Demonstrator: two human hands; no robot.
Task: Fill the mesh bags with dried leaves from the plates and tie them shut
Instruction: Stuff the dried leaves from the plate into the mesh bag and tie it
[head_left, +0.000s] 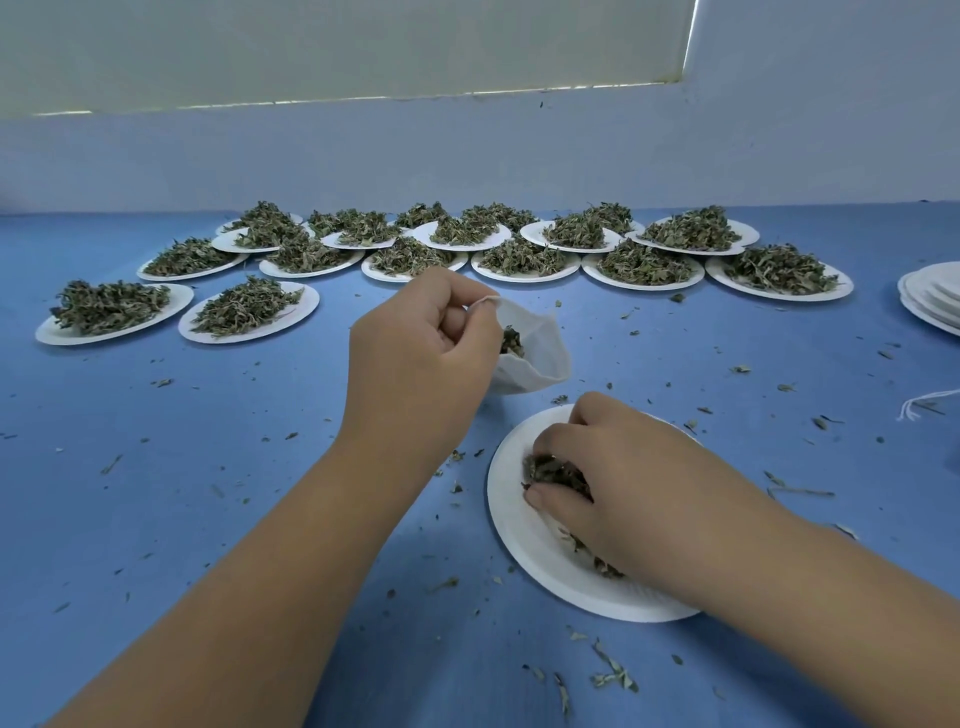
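Note:
My left hand (421, 343) pinches the rim of a white mesh bag (540, 358) and holds it open above the blue table; some dried leaves show inside its mouth. Below and to the right, my right hand (597, 467) sits on a white paper plate (519, 525), fingers curled round a clump of dried leaves (553, 470). A few leaves stay on the plate under that hand. The bag hangs just beyond the plate's far edge.
Several paper plates heaped with dried leaves (249, 312) stand in rows across the far half of the blue table (208, 493). A stack of empty plates (935, 301) and white string (924, 405) lie at the right edge. Leaf crumbs are scattered everywhere.

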